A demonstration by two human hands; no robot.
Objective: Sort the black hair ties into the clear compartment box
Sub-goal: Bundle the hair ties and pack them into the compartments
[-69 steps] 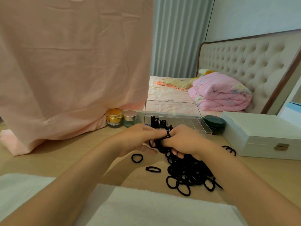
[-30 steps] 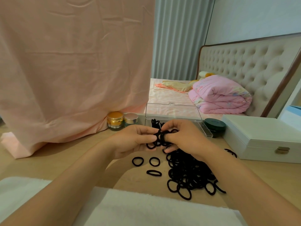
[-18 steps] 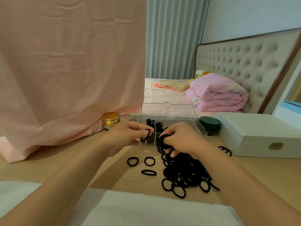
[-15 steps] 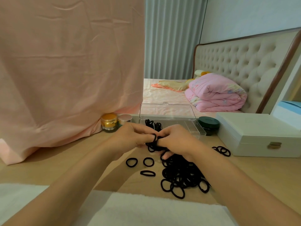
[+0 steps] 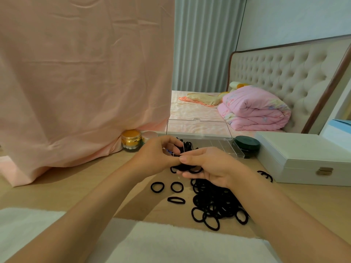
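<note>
1. A white terry towel (image 5: 171,243) covers the near edge of the light wooden table (image 5: 66,190).
2. Beyond the towel, a loose pile of black elastic hair ties (image 5: 214,204) lies on the table, partly under the right forearm. Three single black hair ties (image 5: 157,187) lie apart from one another, just left of the pile.
3. The right hand (image 5: 210,166) is above the far edge of the pile, palm turned up. Its fingers (image 5: 191,175) curl beneath a small bundle of black hair ties (image 5: 187,168) and its thumb lies over the bundle, so the bundle is grasped.
4. The left hand (image 5: 155,154) meets the right hand thumb to thumb. Its fingers (image 5: 171,144) are curled above the bundle. Whether they pinch a tie cannot be told.
5. The clear plastic compartment box (image 5: 224,148) stands directly behind the hands with its transparent lid (image 5: 199,129) raised upright. Stored black hair ties (image 5: 188,144) sit in a left-hand compartment.
6. Left of the box stand a gold cosmetic jar (image 5: 131,138) and a silver-capped jar (image 5: 150,134). To its right are a dark green round tin (image 5: 247,146) and a white hinged case (image 5: 303,158).
7. A hanging pink cloth (image 5: 76,73) fills the left background. A bed with a folded pink quilt (image 5: 254,109) lies farthest.
</note>
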